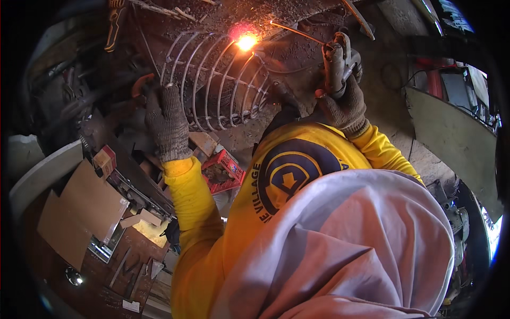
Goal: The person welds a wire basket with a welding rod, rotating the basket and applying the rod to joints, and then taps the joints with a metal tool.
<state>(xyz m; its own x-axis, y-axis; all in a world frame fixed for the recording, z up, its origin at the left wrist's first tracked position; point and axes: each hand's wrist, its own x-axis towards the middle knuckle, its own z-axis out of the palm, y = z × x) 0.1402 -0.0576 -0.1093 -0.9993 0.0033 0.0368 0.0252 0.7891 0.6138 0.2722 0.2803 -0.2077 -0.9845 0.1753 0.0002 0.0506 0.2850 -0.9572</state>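
While arc is burning at wire cage [218,80] top, left hand [166,119] is bracing cage rim, fingers pressed on it; right hand [342,103] is clenching electrode holder [334,64], rod reaching spark.

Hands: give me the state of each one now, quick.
Left hand: gloved, resting on the wire cage; closed or not cannot be told.
Right hand: gloved, closed on the electrode holder, rod sparking at the cage.

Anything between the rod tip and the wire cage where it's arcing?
Nothing visible. The thin welding rod runs free from the electrode holder in the gloved right hand to the bright arc on the round grey wire cage. The gloved left hand steadies the cage's left side, away from the rod.
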